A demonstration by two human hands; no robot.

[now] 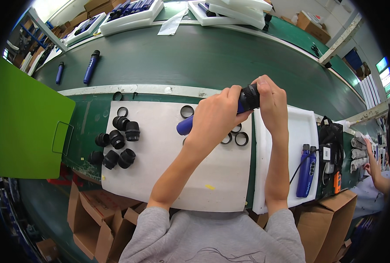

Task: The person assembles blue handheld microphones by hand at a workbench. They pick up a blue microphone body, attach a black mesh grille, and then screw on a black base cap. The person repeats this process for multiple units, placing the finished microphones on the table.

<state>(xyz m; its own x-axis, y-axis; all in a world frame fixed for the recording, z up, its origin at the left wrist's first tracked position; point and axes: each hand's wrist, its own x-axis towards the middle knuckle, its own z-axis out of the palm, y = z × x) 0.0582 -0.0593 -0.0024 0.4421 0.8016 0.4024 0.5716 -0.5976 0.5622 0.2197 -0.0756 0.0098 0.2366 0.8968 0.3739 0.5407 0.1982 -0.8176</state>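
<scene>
My left hand (214,117) grips the body of a blue cylindrical torch (185,126), held above a white foam mat (160,175). My right hand (269,98) wraps the black ribbed head cap (250,97) at the torch's far end. Several black rings (241,139) lie on the mat just below my hands, and one more ring (186,111) lies to their left. A cluster of several black ribbed caps (118,144) sits at the mat's left edge.
A white tray (307,127) on my right holds two blue torches (307,171). Two more blue torches (91,66) lie on the green conveyor belt (203,57). A green board (24,127) stands left. Cardboard boxes (98,219) sit below the bench. Another person's arm (377,168) is at far right.
</scene>
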